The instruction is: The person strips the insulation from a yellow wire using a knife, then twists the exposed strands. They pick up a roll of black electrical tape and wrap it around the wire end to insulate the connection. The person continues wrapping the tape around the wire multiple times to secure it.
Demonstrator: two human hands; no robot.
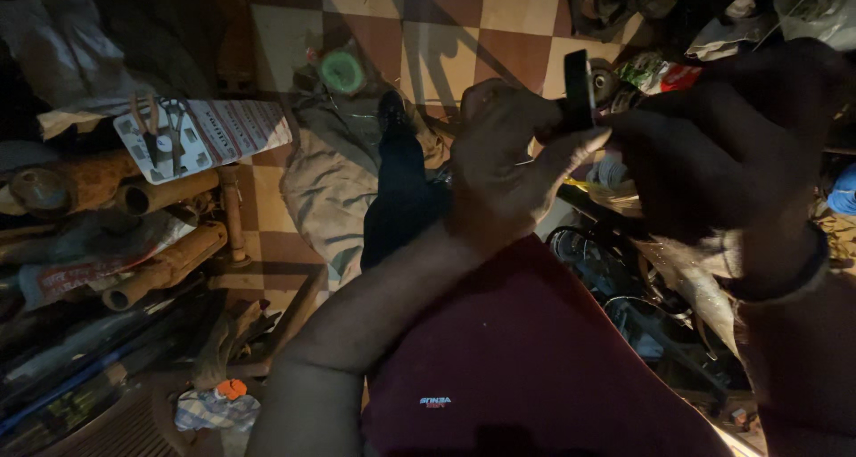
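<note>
- Far left: rusty pipes (165,192) stacked on their sides, round open ends facing the camera, among dark clutter.
- Above the pipes: a white and red printed card (203,134) lies flat, with a pair of pliers (152,123) mounted on its left end.
- Bottom left: a small crumpled checked cloth (214,410) with an orange bit on top.
- Floor: red and cream checkered tiles (446,29), strong shadows across them.
- Top centre: a green round reel (342,72) on the floor, just above a grey-beige sack cloth (325,185) spread out.
- Centre: the person's leg in dark trousers (397,198) stretches over the sack cloth, dark shoe at the end.
- Left hand (504,167): raised mid-frame, fingers curled, thumb and fingers pinching the lower edge of a small flat black part (580,90). Closed grasp on it.
- The black part stands roughly upright, edge-on to the camera, between the two hands, above the lap.
- Right hand (713,145): in deep shadow, just right of the part, fingertips against it. Can't tell if it's actually gripping or only touching. Dark band (789,274) on that wrist.
- Bottom centre: maroon shirt (526,359) fills the foreground.
- Right, below the hands: dark wire coils and rings (593,256), detail lost in shadow.
- Top right: crumpled bags and wrappers (678,69).
</note>
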